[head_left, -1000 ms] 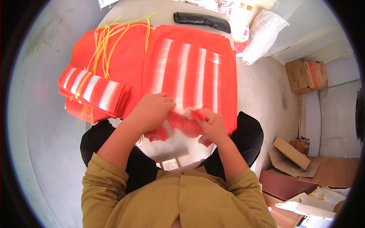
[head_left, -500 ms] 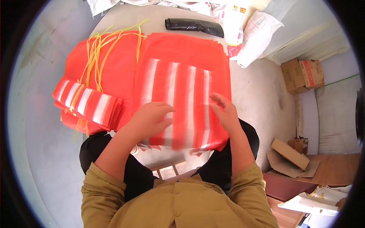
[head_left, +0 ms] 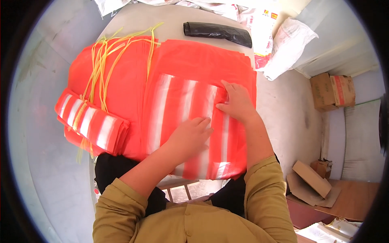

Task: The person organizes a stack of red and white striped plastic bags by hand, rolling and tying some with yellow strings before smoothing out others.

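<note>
A head-worn fisheye looks down over the table point(head_left: 150, 16).

Clearances about my hands, viewed from above. Between my left hand point(head_left: 189, 139) and my right hand point(head_left: 239, 103), a narrow diagonal gap crosses the striped sheets point(head_left: 174, 105). To the left, the tied bundle point(head_left: 95, 123) and the loose yellow ties point(head_left: 99, 60) obstruct a low sideways path, with the wall point(head_left: 44, 121) beyond. On the far side, the tabletop point(head_left: 162, 26) offers a bare strip, interrupted by the black roll point(head_left: 216, 34) and bounded at right by white sacks point(head_left: 289, 44). Past the sheets' right edge, open space lies above the floor point(head_left: 289, 109). My forearms point(head_left: 259, 139) partly block the near side.
</note>
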`<state>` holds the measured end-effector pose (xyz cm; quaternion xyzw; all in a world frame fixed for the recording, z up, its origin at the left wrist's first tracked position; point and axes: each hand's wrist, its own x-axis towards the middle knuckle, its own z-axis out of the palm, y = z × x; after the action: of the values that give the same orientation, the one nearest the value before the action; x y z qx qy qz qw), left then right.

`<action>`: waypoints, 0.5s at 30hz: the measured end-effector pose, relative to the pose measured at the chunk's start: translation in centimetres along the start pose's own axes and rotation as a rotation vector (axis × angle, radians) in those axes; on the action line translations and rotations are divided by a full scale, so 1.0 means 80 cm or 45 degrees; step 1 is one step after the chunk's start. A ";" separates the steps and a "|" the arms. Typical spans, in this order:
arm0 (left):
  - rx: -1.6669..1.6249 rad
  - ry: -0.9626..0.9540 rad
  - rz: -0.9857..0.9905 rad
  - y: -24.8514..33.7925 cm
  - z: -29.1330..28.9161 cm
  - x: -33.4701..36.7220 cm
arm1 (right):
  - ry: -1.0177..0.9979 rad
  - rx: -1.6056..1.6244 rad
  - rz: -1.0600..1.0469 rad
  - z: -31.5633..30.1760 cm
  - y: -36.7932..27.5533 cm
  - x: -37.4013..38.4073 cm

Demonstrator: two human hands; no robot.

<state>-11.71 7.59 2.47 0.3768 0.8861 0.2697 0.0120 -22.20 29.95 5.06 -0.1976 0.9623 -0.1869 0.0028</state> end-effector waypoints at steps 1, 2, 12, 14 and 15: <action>-0.005 -0.026 -0.008 -0.001 -0.001 0.000 | -0.169 -0.034 0.077 -0.015 -0.010 0.010; -0.010 -0.053 -0.015 -0.003 -0.002 -0.001 | -0.338 -0.068 0.153 -0.025 -0.016 0.018; -0.045 0.032 0.020 0.000 -0.004 0.008 | -0.272 0.353 0.351 -0.044 0.055 -0.002; -0.124 0.033 -0.055 -0.002 -0.003 0.009 | -0.037 0.316 0.403 -0.033 0.039 -0.018; -0.129 0.034 -0.046 0.002 -0.008 0.014 | -0.033 0.309 0.410 -0.033 0.029 -0.030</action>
<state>-12.55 8.16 3.28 0.3560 0.8781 0.3188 0.0241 -21.07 33.81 6.47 -0.0417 0.9517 -0.2962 0.0689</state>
